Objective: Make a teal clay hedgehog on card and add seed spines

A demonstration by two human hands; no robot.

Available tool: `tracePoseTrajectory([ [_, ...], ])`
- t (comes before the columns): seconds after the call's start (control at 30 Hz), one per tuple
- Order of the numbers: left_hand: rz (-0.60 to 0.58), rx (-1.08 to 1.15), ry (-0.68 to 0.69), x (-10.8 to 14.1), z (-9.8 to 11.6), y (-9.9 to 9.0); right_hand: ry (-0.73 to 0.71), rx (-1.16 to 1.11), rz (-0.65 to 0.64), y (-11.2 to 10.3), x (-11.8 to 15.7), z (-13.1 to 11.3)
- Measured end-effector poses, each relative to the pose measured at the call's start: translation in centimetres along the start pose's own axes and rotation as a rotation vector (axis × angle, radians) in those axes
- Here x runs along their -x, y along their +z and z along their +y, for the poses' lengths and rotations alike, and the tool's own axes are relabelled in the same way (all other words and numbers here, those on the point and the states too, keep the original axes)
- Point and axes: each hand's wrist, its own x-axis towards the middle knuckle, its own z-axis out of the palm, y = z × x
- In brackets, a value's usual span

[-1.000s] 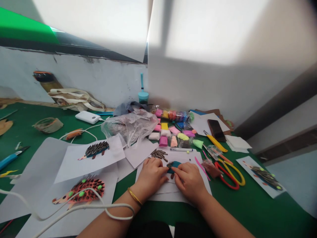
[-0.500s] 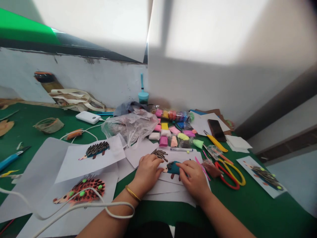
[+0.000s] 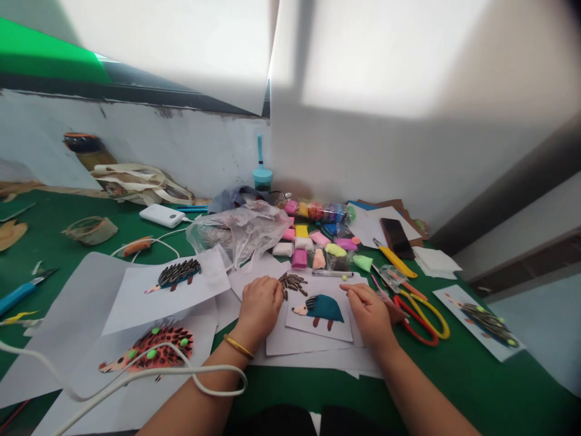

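A white card (image 3: 297,327) lies before me, bearing a hedgehog (image 3: 327,307) of blue clay with a pale face, brown feet and a few sunflower seeds set behind its head. Left of the card, my left hand (image 3: 262,304) is closed, its fingertips by a pile of sunflower seeds (image 3: 293,283); what they hold, if anything, is hidden. At the card's right edge my right hand (image 3: 370,310) has its thumb and fingers pressed together, pointing left, and I cannot make out anything between them. A pen (image 3: 333,274) lies behind the card.
Packets of coloured clay (image 3: 299,259) and a crumpled plastic bag (image 3: 240,233) are farther back. To the right are scissors (image 3: 424,321), a yellow cutter (image 3: 397,260), a phone (image 3: 396,237) and a finished hedgehog card (image 3: 481,321). A white cable (image 3: 218,375) crosses my left forearm.
Both hands have drawn away from the clay hedgehog, the left one leftward and the right one rightward. The whole hedgehog and its card now show between them.
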Motion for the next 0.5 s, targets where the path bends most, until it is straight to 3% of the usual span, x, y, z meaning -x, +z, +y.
tracePoseTrajectory([
  [0.27,0.043,0.111,-0.038,-0.3,-0.32,0.0,0.029,-0.032,0.005,0.07,-0.13,0.1],
  [0.5,0.009,0.086,-0.056,-0.28,-0.12,0.04,0.001,-0.012,-0.013,0.11,-0.05,0.42],
])
